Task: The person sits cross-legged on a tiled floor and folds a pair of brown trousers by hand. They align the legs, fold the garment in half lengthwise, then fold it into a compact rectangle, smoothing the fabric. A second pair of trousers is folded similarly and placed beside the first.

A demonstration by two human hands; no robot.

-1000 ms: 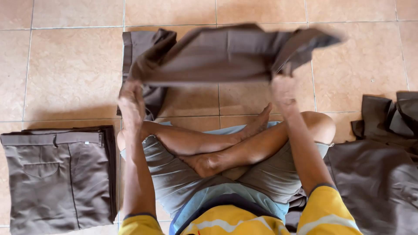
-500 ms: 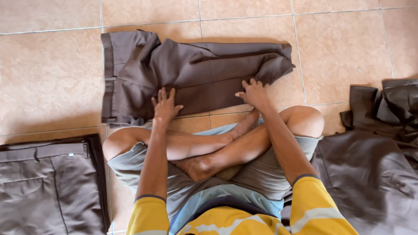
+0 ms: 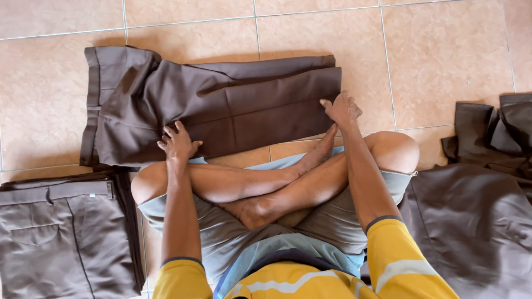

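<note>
The left hand (image 3: 178, 142) lies flat, fingers spread, pressing on the near edge of the brown trousers (image 3: 221, 108), close to their seat; it grips nothing. The right hand (image 3: 342, 108) is loosely curled with its fingertips on the hem end of the same trousers, and whether it pinches the cloth cannot be told.

The trousers lie folded on the tiled floor (image 3: 443, 50) just beyond the person's crossed legs (image 3: 266, 182), their near edge touching a foot. Their long axis runs left to right: the waistband (image 3: 91, 105) is at the left end, the leg hems at the right.

At the lower left, just beside the waistband, sits a stack of folded brown trousers (image 3: 66, 238) with a pocket facing up. On the right, beside the person's knee, lies a heap of unfolded brown garments (image 3: 482, 210), well apart from the trousers being handled.
</note>
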